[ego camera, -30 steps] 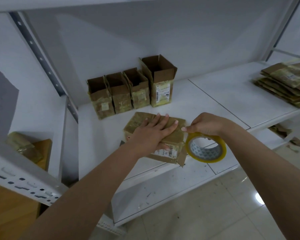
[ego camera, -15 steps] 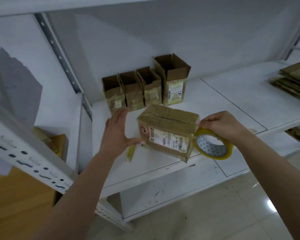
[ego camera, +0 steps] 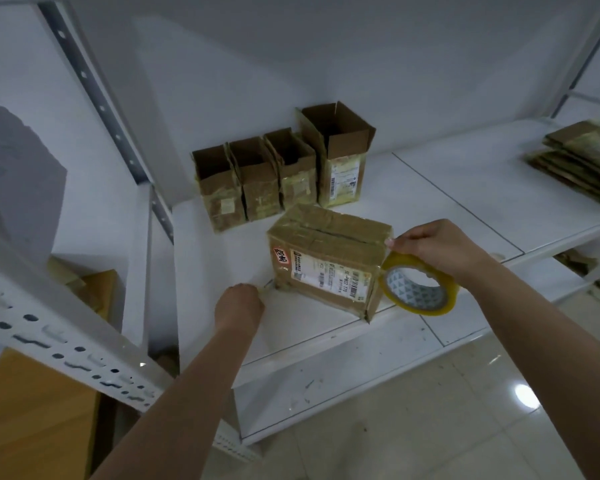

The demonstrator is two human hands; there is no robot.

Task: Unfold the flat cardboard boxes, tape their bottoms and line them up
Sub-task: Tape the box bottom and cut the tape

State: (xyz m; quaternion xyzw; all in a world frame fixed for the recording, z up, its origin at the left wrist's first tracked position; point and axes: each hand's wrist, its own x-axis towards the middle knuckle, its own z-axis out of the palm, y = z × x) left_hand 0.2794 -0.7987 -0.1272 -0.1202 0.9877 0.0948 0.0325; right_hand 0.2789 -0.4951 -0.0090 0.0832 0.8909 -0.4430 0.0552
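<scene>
A brown cardboard box (ego camera: 329, 268) stands on the white shelf (ego camera: 447, 188) with its closed flaps and centre seam facing up and a shipping label toward me. My right hand (ego camera: 433, 247) grips a yellow tape roll (ego camera: 414, 289) against the box's upper right edge. My left hand (ego camera: 238, 304) lies curled on the shelf by the box's lower left corner, where it pinches a thin tape strip (ego camera: 265, 285). Behind stands a row of several open boxes (ego camera: 257, 181), the rightmost one (ego camera: 340, 161) taller.
A stack of flat folded boxes (ego camera: 582, 157) lies at the far right of the shelf. A perforated white beam (ego camera: 49, 337) crosses the lower left, and a slotted upright (ego camera: 94, 95) rises at the left. A brown panel (ego camera: 32, 410) shows beneath the beam.
My left hand left the box top, moved to its left side, then dropped to the lower left corner and curled. The box turned so its label faces me. My right hand stayed at its right edge.
</scene>
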